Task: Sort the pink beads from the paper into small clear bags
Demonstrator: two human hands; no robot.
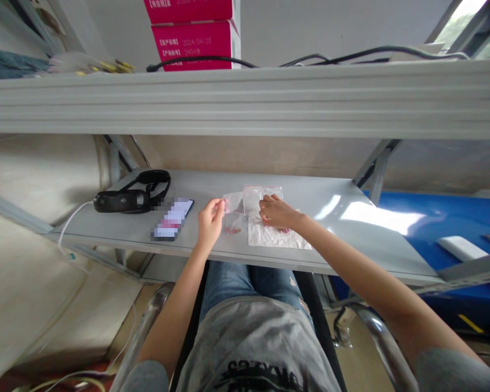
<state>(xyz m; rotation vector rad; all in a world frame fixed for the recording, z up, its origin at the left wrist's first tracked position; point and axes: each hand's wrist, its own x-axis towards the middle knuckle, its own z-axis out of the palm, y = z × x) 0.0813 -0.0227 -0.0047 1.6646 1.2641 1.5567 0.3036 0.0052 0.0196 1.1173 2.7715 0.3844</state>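
L hand (211,218) is pinching the L edge of a sm. clear bag (234,202) btwn thumb & fingers; the bag is sticking out to the R, in the gap btwn the 2 hands. R hand (275,211) is reaching in over the sheet (263,238) & the R part of a zip bag (251,200), fingers curling in; can't tell if they're gripping anything. Zip bag's L part is showing btwn the hands, just beside R fingers, w/ a red line running along its far edge.

Pink bits (232,231) are lying just R of L hand, nearer the body than the sm. bag; can't tell if they're inside plastic. More pink is showing right under R hand, on the sheet, too sm. to make out.

Phone (183,212) is lying on the desk (212,182) L of L hand, part of it pixelated. Headset (122,201), black, is sitting farther L, w/ a white cord running off the desk. Overhead, the shelf (245,106) is holding pink boxes (196,43) & black cables (204,58).
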